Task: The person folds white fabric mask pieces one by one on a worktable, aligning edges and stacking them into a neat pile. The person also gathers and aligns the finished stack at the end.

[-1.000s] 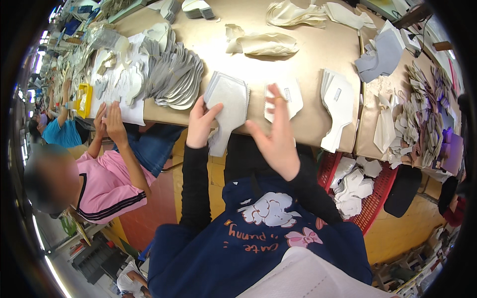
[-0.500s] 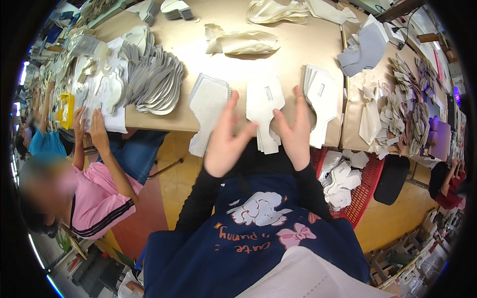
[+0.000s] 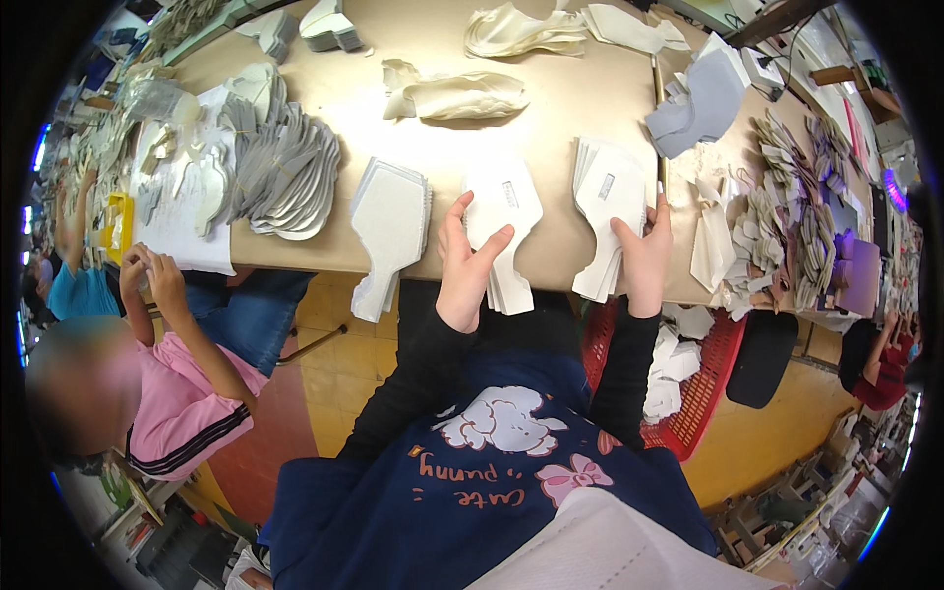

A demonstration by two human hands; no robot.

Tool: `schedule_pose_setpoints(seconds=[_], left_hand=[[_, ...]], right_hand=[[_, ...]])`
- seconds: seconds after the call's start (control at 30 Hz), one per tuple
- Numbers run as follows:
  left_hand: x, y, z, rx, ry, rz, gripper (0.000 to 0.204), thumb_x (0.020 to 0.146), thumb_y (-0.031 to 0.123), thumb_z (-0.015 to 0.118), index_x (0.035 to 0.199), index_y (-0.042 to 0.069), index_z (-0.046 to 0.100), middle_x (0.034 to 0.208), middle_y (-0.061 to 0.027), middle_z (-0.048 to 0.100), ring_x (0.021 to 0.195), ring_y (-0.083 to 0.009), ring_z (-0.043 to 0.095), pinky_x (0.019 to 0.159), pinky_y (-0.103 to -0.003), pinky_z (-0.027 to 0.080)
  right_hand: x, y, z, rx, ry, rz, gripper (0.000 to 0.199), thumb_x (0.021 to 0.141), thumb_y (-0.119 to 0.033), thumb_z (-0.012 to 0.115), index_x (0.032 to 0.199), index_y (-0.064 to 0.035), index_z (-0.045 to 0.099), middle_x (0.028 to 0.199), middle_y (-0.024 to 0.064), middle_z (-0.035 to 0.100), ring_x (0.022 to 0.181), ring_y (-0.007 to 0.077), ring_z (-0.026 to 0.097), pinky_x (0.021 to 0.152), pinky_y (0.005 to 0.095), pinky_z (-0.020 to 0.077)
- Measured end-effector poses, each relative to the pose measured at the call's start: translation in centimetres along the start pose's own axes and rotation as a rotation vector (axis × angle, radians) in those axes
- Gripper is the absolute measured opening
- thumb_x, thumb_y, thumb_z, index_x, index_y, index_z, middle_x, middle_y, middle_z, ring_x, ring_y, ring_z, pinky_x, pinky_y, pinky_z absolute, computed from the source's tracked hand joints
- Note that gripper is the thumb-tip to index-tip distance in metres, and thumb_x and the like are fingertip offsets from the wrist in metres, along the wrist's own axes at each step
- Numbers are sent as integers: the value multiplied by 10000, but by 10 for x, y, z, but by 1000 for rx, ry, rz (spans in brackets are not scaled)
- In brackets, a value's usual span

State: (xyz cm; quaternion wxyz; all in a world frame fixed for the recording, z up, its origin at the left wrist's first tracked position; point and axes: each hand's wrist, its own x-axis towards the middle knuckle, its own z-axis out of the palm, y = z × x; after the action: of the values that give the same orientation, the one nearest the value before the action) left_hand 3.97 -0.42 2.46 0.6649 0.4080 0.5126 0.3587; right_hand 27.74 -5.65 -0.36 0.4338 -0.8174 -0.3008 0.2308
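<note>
Three stacks of flat, whitish cut pieces, each with a wide head and a narrower tail, lie along the table's near edge. On the middle stack (image 3: 511,202) is my left hand (image 3: 466,265), its thumb across the top and its fingers along the left edge. My right hand (image 3: 645,258) holds the right stack (image 3: 602,187) by its right side, thumb on top and fingers at the edge. Neither hand touches the left stack (image 3: 391,211). The tails of the stacks jut past the table edge.
Cream folded pieces (image 3: 457,95) lie farther back, and a big fanned grey pile (image 3: 295,177) is on the left. Grey sheets (image 3: 698,103) and bundled pieces stand at the right. Below the table is a red basket (image 3: 703,393) with white pieces. A co-worker in pink (image 3: 192,403) sits at left.
My right hand has left the middle stack and moved right onto the right stack. My left hand stays at the middle stack. The whole view has shifted slightly.
</note>
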Motion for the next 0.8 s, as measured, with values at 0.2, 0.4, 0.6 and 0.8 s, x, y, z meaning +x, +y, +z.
schedule_pose_setpoints(seconds=[0.2, 0.4, 0.6, 0.8], left_hand=[[3, 11, -7, -204, 80, -122, 771, 950, 256, 687, 1556, 25, 272, 1525, -158, 367, 1329, -241, 415, 1160, -371, 269], [7, 21, -15, -223, -106, -225, 648, 1007, 340, 592, 1537, 46, 363, 1349, -11, 542, 1183, -102, 478, 920, -282, 346], [-4, 13, 6, -281, -15, -129, 673, 995, 284, 660, 1516, 8, 336, 1416, -119, 511, 1331, -199, 466, 1114, -341, 359], [7, -1, 2, -218, 11, -68, 718, 947, 169, 733, 1492, -44, 317, 1380, -148, 538, 1278, -207, 520, 1078, -332, 416]], right_hand=[[-8, -40, -6, 146, -190, -53, 571, 785, -67, 739, 1308, 94, 575, 1180, 166, 679, 1009, 200, 668, 873, 317, 528], [-59, -84, 25, -245, -119, -379, 610, 753, -46, 705, 1352, 4, 597, 1065, 138, 593, 940, 314, 648, 818, 372, 531], [-94, -94, 68, -238, -330, -575, 584, 795, -69, 726, 1352, 20, 577, 1102, 142, 569, 962, 339, 646, 798, 391, 535], [-64, -50, 35, 111, -453, -344, 735, 885, -125, 726, 1497, 66, 366, 1364, 172, 507, 1159, 306, 582, 944, 407, 481]])
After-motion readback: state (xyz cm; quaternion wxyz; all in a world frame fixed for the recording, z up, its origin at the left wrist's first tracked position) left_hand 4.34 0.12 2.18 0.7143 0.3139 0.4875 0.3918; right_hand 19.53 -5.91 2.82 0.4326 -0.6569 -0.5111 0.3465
